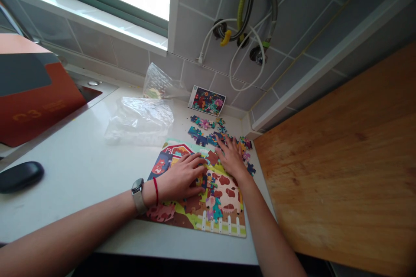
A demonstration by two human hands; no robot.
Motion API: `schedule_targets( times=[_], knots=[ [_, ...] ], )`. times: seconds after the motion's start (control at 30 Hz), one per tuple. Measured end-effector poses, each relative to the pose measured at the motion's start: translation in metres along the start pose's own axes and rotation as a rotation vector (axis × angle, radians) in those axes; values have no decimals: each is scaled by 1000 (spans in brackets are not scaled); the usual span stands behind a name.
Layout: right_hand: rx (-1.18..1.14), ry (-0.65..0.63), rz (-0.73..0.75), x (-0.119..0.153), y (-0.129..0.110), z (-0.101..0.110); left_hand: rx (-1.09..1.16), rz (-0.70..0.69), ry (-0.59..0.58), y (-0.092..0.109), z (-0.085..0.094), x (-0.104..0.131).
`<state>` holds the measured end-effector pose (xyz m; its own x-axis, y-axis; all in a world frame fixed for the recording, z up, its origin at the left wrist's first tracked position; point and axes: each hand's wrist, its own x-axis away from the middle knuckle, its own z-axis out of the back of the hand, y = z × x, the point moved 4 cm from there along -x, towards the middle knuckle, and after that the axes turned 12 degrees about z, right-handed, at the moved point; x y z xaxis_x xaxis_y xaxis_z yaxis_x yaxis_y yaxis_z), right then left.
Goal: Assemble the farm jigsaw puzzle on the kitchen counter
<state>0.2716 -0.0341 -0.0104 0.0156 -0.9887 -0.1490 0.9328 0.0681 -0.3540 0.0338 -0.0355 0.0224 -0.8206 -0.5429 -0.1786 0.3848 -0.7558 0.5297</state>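
A farm-picture jigsaw puzzle [229, 197] with a cow, a red barn and a white fence lies flat on the counter. Over its middle rests my left hand [183, 175], fingers stretched out and slightly apart; loose dark puzzle pieces [210, 180] show beside its fingertips. My right hand [231, 158] reaches across the puzzle's upper right edge with fingers spread, the fingertips among loose, partly joined puzzle pieces [199, 135]. Some pieces are hidden beneath both hands. Behind them, a small picture card [207, 101] with a colourful dark design leans against the tiled wall.
Crumpled clear plastic bags [143, 117] lie left of the pieces. A black computer mouse [21, 176] and an orange box [35, 95] are at the far left. A wooden board [341, 160] stands along the right side. Hoses and a white cable [231, 69] hang on the wall.
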Motion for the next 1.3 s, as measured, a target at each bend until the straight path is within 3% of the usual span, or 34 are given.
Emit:
schedule_targets(
  times=[0.13,0.33,0.43,0.6,0.77,0.87,1.03,1.13,1.2,1.3],
  knots=[
    [20,-67,87,-5,-16,-5,-6,-1,-8,1,0,0],
    [34,32,-135,6,8,3,-8,5,-14,0,0,0],
    [34,58,-175,10,11,7,-14,4,-14,0,-1,1],
    [-95,116,56,9,-12,12,-26,1,-6,-1,-1,1],
    [-209,394,285,8,-38,31,-12,-10,-21,0,-1,-1],
    [-216,449,305,11,-45,36,-4,-5,-25,1,0,-1],
    [-202,440,302,10,-42,35,8,21,-25,2,2,-1],
    [-162,391,325,-11,-44,36,25,27,-6,0,0,0],
    [-103,263,335,-39,-50,33,27,14,13,-3,-3,0],
    [27,-50,286,-90,-60,15,19,1,31,-6,-7,0]
  ],
)
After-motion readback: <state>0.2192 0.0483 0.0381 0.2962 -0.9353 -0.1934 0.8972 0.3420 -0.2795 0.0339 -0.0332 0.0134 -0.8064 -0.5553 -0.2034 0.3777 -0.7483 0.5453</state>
